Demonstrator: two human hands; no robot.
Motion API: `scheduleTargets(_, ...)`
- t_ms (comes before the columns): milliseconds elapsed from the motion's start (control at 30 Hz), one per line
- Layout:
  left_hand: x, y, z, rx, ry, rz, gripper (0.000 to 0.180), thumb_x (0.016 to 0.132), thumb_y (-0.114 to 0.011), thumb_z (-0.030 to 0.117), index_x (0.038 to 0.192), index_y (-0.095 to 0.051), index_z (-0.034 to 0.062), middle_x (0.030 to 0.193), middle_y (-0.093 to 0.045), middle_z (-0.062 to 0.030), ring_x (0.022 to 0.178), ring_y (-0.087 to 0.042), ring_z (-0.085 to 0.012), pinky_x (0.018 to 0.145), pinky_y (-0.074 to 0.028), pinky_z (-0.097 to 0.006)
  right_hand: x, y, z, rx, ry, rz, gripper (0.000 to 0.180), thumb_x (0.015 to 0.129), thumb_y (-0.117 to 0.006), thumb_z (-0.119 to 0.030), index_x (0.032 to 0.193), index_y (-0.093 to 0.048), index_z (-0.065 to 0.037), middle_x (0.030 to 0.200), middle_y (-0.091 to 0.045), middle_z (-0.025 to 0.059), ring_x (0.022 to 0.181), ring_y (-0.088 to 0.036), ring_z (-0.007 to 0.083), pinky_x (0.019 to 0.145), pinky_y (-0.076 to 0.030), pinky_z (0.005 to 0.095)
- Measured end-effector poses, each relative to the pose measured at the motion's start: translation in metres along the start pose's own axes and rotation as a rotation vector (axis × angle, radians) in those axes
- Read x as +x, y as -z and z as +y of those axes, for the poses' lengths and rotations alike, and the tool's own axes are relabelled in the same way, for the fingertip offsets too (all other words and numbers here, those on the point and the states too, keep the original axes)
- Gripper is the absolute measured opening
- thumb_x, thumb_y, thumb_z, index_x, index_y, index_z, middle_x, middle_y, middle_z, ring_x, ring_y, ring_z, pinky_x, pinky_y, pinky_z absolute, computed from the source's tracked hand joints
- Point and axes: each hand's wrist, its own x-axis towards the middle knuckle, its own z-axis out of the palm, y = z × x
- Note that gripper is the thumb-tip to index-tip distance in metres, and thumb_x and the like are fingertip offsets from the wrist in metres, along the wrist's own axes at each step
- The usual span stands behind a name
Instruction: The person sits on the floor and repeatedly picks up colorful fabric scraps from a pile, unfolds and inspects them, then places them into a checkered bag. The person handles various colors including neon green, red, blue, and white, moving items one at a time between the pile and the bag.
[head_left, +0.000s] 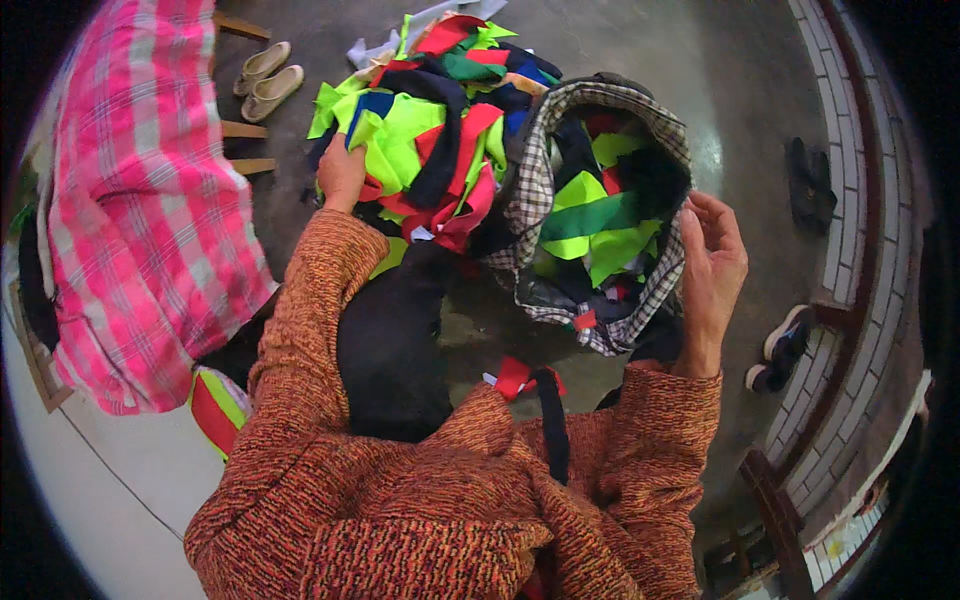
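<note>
A heap of fabric scraps [405, 150] in neon yellow, red, navy, green and pink lies in front of me. My left hand [342, 175] is at its left side, its fingers closed on the edge of a scrap and partly hidden among the cloth. Right of the heap stands a black-and-white checked cloth bag [537, 185], its mouth wide, with neon, green, dark and red scraps [590, 222] inside. Beside the bag's right rim is my right hand [714, 262], loosely bent with thumb and fingers apart, holding nothing that I can see.
A pink-and-white checked cloth [150, 200] drapes at the left, by wooden legs [245, 130]. Pale shoes [268, 82] lie behind it. Dark slippers [812, 185] and shoes [782, 350] sit near the brick-patterned wall [845, 150]. Small red scraps [515, 378] lie close to my lap.
</note>
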Motion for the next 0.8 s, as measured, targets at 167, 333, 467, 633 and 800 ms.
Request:
scheduleTargets(167,-0.017,0.086,0.020,-1.330,-0.017,0.051,0.035,0.081,-0.057,0.019,0.110,-0.055,-0.0013,0.101,-0.063,-0.0139,0.091,-0.061,-0.0282,0.083,-0.047,-0.040,-0.007,-0.006,-0.002,0.053,0.023,-0.069,0.019,0.085,-0.061,-0.010,0.103,-0.060,-0.003,0.089,-0.063,0.0034,0.083,-0.058,0.0097,0.076,-0.046,0.0234)
scheduleTargets(333,-0.081,0.183,0.114,-1.870,0.002,-0.336,0.037,0.083,-0.055,0.017,0.116,-0.051,0.0009,0.112,-0.059,-0.0119,0.100,-0.058,-0.0257,0.091,-0.045,-0.039,-0.016,-0.017,-0.014,0.402,-0.058,-0.230,0.027,0.084,-0.062,-0.010,0.110,-0.057,-0.004,0.099,-0.062,0.0051,0.092,-0.057,0.0123,0.080,-0.046,0.0256)
scheduleTargets(467,-0.126,0.191,0.179,-1.990,0.080,-0.680,0.041,0.084,-0.053,0.023,0.119,-0.049,0.0014,0.115,-0.058,-0.0140,0.102,-0.058,-0.0279,0.093,-0.044,-0.041,-0.022,-0.020,-0.029,1.030,-0.179,-0.557,0.070,0.079,-0.067,-0.035,0.134,-0.035,-0.008,0.126,-0.046,0.0112,0.109,-0.050,0.0221,0.086,-0.047,0.0396)
scheduleTargets(633,-0.159,0.156,0.227,-2.059,0.108,-0.989,0.050,0.082,-0.054,0.030,0.122,-0.047,0.0012,0.115,-0.057,-0.0150,0.103,-0.057,-0.0283,0.094,-0.043,-0.041,-0.023,-0.027,-0.030,1.164,-0.157,-0.459,0.073,0.078,-0.067,-0.040,0.134,-0.035,-0.006,0.126,-0.048,0.0099,0.113,-0.049,0.0222,0.090,-0.045,0.0385)
scheduleTargets(800,-0.160,0.128,0.231,-1.979,0.111,-0.946,0.047,0.082,-0.059,0.036,0.117,-0.051,0.0052,0.109,-0.059,-0.0102,0.099,-0.058,-0.0228,0.090,-0.045,-0.037,-0.020,-0.007,-0.025,1.121,-0.244,-0.274,0.031,0.084,-0.063,-0.014,0.111,-0.056,-0.001,0.103,-0.062,0.0069,0.091,-0.059,0.0146,0.083,-0.047,0.0282)
